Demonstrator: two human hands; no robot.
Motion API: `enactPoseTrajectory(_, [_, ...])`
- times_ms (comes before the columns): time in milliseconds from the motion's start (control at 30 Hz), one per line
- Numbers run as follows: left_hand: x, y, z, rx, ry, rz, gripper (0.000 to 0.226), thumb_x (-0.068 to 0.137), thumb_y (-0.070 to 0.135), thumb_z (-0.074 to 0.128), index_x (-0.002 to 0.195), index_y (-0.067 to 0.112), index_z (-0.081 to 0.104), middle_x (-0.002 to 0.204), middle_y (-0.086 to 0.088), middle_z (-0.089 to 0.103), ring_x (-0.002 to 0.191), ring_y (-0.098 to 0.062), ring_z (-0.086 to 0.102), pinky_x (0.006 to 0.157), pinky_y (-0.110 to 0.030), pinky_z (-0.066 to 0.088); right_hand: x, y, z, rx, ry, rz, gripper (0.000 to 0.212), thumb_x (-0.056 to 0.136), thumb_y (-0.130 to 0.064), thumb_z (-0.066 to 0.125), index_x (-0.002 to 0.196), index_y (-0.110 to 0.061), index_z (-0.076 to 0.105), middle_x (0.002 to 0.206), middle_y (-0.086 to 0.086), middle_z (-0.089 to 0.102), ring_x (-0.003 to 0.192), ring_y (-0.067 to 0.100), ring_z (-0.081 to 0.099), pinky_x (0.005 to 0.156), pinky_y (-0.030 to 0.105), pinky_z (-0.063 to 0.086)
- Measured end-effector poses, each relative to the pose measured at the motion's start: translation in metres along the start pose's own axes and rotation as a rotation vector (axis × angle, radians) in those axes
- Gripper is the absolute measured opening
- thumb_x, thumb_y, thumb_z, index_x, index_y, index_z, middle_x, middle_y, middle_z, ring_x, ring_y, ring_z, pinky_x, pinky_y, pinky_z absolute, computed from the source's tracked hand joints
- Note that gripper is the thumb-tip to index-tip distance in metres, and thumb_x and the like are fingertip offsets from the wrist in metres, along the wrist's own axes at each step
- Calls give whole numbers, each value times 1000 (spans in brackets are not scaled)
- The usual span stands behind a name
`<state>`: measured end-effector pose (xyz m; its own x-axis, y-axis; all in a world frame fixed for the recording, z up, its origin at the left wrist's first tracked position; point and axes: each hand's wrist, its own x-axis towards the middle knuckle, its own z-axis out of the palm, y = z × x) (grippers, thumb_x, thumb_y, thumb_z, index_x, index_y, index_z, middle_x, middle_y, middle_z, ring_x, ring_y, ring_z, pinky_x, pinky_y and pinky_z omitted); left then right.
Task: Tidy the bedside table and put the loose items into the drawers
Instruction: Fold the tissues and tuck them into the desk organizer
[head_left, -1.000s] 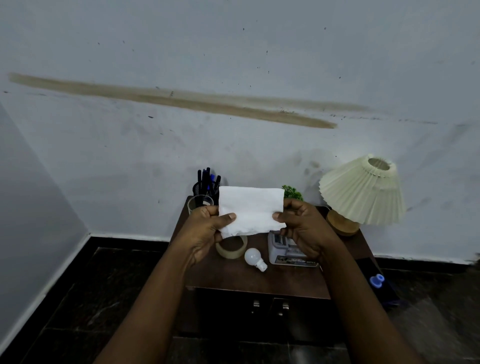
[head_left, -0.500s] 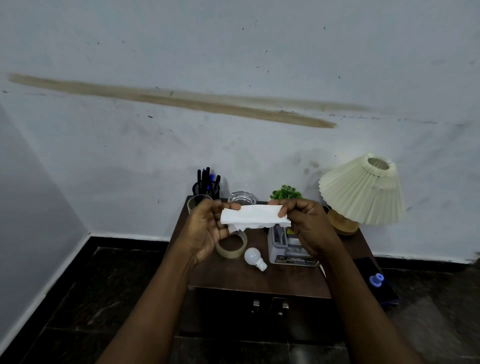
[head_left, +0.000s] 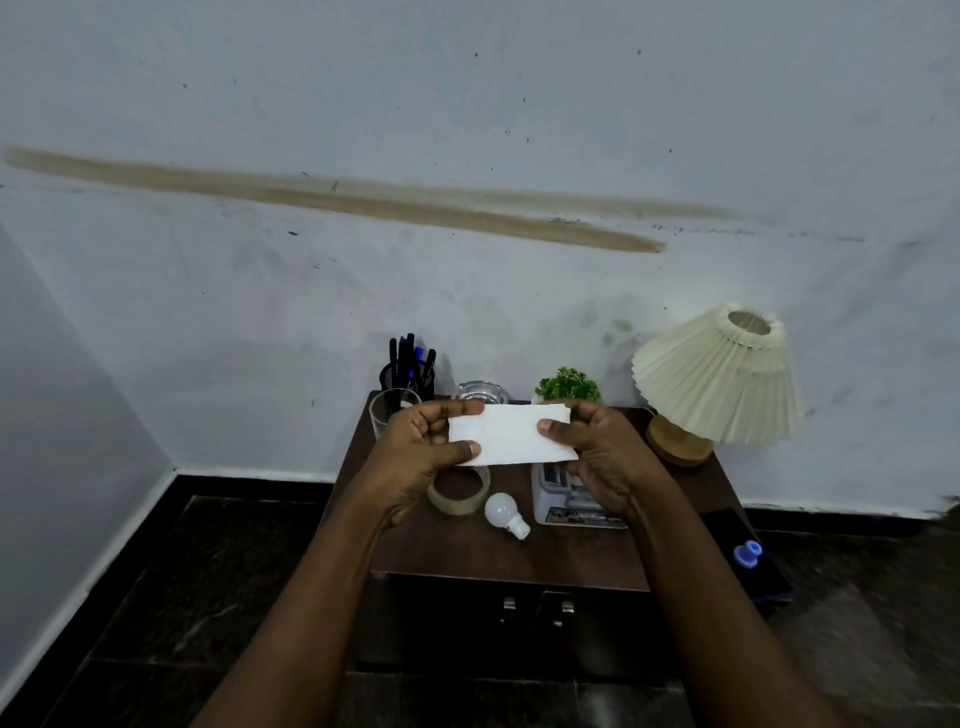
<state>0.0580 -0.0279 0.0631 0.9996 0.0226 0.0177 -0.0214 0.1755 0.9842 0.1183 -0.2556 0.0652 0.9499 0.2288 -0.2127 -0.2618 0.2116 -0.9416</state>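
Observation:
A folded white tissue (head_left: 511, 435) is held flat above the dark wooden bedside table (head_left: 561, 556). My left hand (head_left: 423, 457) pinches its left end and my right hand (head_left: 605, 454) pinches its right end. Below it on the tabletop lie a roll of tape (head_left: 460, 496), a white light bulb (head_left: 505, 515) and a small grey box (head_left: 569, 501), partly hidden by my right hand. Two metal drawer handles (head_left: 535, 609) show on the table's front, and the drawers look closed.
At the back of the table stand a black pen holder (head_left: 408, 371), an empty glass (head_left: 392, 413), a glass ashtray (head_left: 483, 392), a small green plant (head_left: 567, 384) and a pleated cream lamp (head_left: 719, 374). A dark object with a blue cap (head_left: 748, 552) sits at the right. Dark floor surrounds the table.
The tissue went from an open sheet to a narrow fold and now lies as a flat folded rectangle between both hands. The hands stayed above the table.

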Motion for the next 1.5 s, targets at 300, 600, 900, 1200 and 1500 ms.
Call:
enactPoseTrajectory(300, [2,-4,1,55,32,14,49,81,-19,72,121,8,72,116,-1,78,105,-15,75,85,-28,62,1,-4,-19,-137,69,-128,18,83,-1,80,93,-14,73,80,5,77,67,16,71,53,31,57])
enactPoseTrajectory(600, [8,-11,43,-221,166,53,48,81,-23,67,118,9,71,116,-9,77,102,-18,74,71,-26,61,-11,-7,-14,417,-301,172,91,77,-74,57,140,-9,54,138,26,61,126,44,60,106,59,47])
enactPoseTrajectory(900, [18,-42,101,-125,181,63,44,79,-17,73,109,16,74,106,0,79,95,-13,76,73,-27,61,-18,-22,-37,10,305,-295,30,87,5,71,116,-2,67,113,19,73,101,32,72,77,43,61])
enactPoseTrajectory(1200, [33,-51,97,409,107,153,58,89,-5,68,141,18,56,129,8,65,119,-4,61,85,-7,50,-20,-38,-66,-1006,249,-606,8,97,-12,64,96,-9,71,88,1,68,82,17,63,74,30,43])
enactPoseTrajectory(1500, [44,-62,118,719,-66,211,64,83,13,78,142,23,56,124,-2,71,114,-27,66,95,-48,54,-9,-29,-65,-916,47,-353,7,91,-19,70,97,-20,71,88,5,72,79,29,70,76,48,60])
